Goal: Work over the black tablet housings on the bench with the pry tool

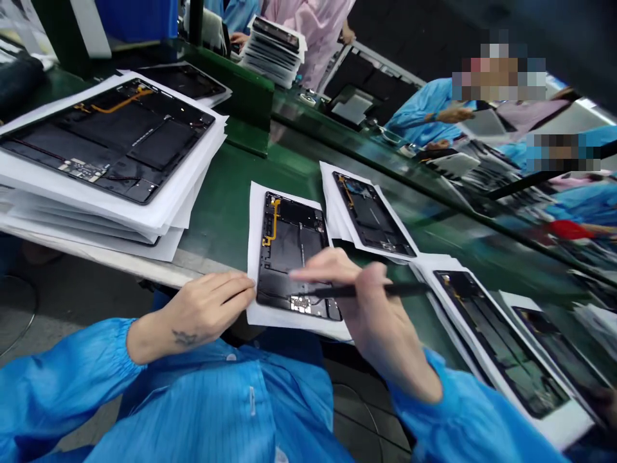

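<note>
An opened tablet housing (284, 254) is lying on a white sheet (254, 238) at the near edge of the green worktop (219, 206), between the person's hands. The left hand (212, 308) is holding nothing, its fingers lying together, nearly straight, at the sheet's left edge. The right hand (376, 308) is gripping a slim black tool (405, 289), its tip pointing towards a small circuit board (301, 305); whether they are touching cannot be told. This hand and tool are covering part of the housing's lower right side. To the left, a tall stack of housings and sheets (106, 154) is occupying the worktop's edge; behind it a green partition (245, 96) is standing. To the right, further housings on paper, including a nearer one (501, 341) and a farther one (378, 215), are crowding the surface. Beyond, co-workers in blue (419, 106) and pink (313, 32) are standing near another stack (274, 51) and assorted parts. A pale strip (149, 132) on the left stack's top housing is bearing tiny marks, too small to read.
</note>
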A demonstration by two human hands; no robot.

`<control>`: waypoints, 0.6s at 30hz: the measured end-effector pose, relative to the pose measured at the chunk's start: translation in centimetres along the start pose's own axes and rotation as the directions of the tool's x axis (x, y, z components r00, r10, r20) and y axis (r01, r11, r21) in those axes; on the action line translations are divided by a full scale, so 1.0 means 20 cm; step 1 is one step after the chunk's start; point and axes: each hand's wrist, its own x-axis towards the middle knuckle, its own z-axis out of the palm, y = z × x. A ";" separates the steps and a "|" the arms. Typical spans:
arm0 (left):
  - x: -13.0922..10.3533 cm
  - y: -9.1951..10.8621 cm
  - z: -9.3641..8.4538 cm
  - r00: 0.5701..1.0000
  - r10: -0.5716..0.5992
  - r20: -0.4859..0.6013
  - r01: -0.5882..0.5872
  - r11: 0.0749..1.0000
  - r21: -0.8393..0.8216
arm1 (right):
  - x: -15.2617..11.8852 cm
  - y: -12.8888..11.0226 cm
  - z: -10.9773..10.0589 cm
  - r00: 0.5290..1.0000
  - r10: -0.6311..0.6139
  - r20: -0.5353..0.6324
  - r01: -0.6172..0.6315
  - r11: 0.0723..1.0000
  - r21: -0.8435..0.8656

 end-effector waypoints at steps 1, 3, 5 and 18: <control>0.01 0.00 0.00 1.000 -0.009 0.009 0.009 1.000 0.008 | -0.05 0.02 0.01 0.995 -0.092 -0.047 0.091 0.996 -0.019; 0.04 0.00 0.00 0.999 -0.011 0.033 0.010 1.000 0.025 | -0.14 0.09 0.06 0.966 -0.235 -0.110 0.227 0.971 -0.079; 0.06 0.00 0.00 0.998 0.004 0.056 -0.007 0.999 0.038 | -0.21 0.17 0.13 0.928 -0.349 -0.129 0.328 0.931 -0.162; 0.09 0.02 0.00 0.997 0.020 0.078 -0.024 0.999 0.048 | -0.30 0.36 0.22 0.776 -0.612 -0.152 0.456 0.712 -0.534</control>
